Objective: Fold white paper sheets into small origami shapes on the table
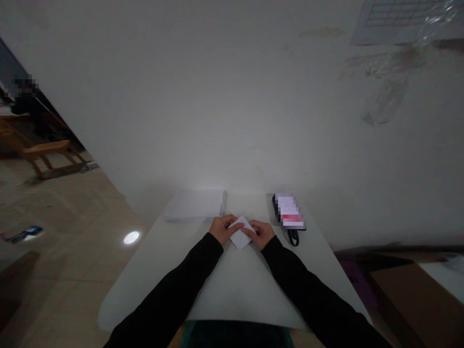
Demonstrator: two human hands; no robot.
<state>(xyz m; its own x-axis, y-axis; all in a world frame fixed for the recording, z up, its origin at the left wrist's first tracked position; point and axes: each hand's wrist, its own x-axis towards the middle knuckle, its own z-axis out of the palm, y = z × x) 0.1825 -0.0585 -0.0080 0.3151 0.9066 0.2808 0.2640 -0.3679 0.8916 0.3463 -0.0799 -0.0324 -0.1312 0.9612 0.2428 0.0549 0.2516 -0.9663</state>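
Note:
A small folded piece of white paper (240, 235) lies on the white table (232, 290) between my two hands. My left hand (224, 228) presses on its left side with the fingers curled over the edge. My right hand (261, 233) pinches its right side. Both arms wear black sleeves.
A stack of white paper sheets (195, 205) lies at the table's far left. A phone (289, 211) with a dark strap lies at the far right. A white wall stands just behind the table. A wooden chair (43, 152) stands far left; cardboard boxes (416, 290) sit at the right.

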